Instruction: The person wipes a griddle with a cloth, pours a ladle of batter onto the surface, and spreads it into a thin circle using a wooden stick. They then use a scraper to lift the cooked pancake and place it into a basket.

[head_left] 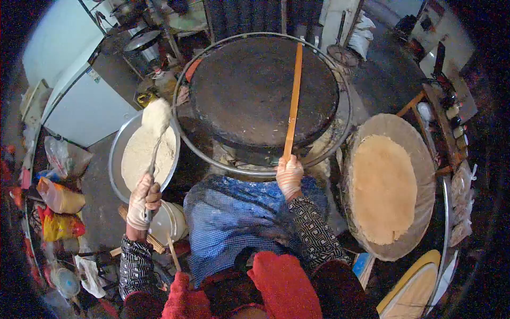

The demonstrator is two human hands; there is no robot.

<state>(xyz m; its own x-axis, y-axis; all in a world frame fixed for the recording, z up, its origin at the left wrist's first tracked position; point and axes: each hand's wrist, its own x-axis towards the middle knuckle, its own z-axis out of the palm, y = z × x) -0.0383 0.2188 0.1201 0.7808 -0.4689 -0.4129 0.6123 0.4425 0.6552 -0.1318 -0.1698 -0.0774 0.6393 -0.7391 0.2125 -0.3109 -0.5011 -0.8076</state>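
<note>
My left hand [143,199], in a pale glove with the fingertips bare, is wrapped round the handle of a ladle [154,155]. The ladle's head is coated and heaped with pale batter and is held over the far side of a metal basin [115,159]. Thick batter [143,165] fills much of that basin. Gloved likewise, my right hand [289,178] grips the near end of a long flat wooden stick [295,101]. The stick reaches across the right part of a round dark griddle [244,95], its far end at the griddle's back edge.
A metal ring [183,149] surrounds the griddle. To the right, thin brown flatbread [382,186] lies on a wide cloth-covered round tray [367,130]. A white bucket [178,220] stands below the basin. Bagged goods [61,196] lie far left, and a blue checked cloth [234,212] covers my lap.
</note>
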